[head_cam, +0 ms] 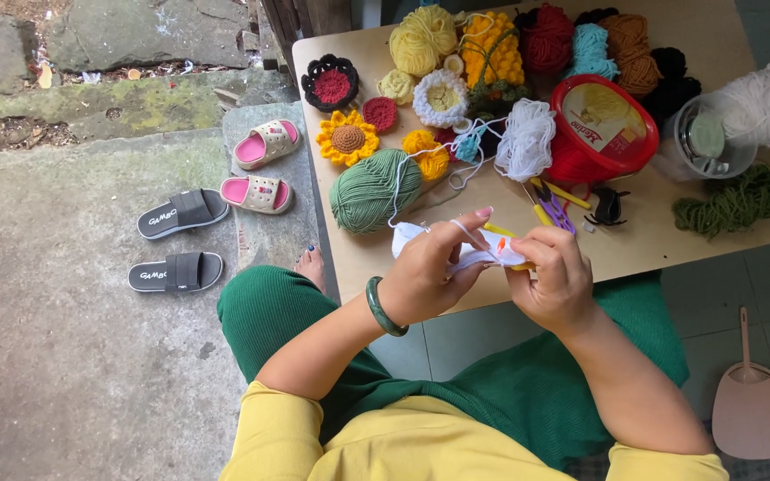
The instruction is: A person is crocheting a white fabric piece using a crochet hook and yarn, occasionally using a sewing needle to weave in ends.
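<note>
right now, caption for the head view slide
Both hands crochet a white piece beside a green yarn ball.

One view only, from the head, looking almost straight down. Close in at the bottom edge sit the wearer's own lap and arms; both hands meet mid-frame, just over the near edge of the table [670, 245]. The table fills the far right; stone ground [55, 356] spreads to the left, farther below.

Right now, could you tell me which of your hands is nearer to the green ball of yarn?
Left. The left hand is just below-right of the green ball of yarn; the right hand is farther right.
</note>
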